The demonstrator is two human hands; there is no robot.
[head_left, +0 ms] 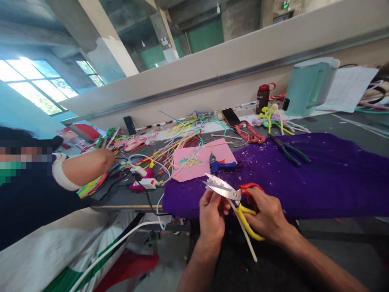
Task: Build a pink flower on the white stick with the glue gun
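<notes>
My right hand (267, 211) grips the scissors (224, 190), which have one red handle and one yellow handle. Their blades are parted and point up and left, above my left hand (212, 211). The fingers of my left hand are pinched together under the blades. A pale, cream-coloured stem (246, 239) runs from near these fingers down to the right, behind the yellow handle. The tip held in my left hand is partly hidden by the blades.
A purple cloth (328, 174) covers the near table. Beyond lie a blue glue gun (223, 166), pink paper (182, 172), pliers (288, 152), colourful stems, a phone (231, 117), a bottle (263, 99) and a kettle (310, 89). Another person's arm (88, 166) reaches in from the left.
</notes>
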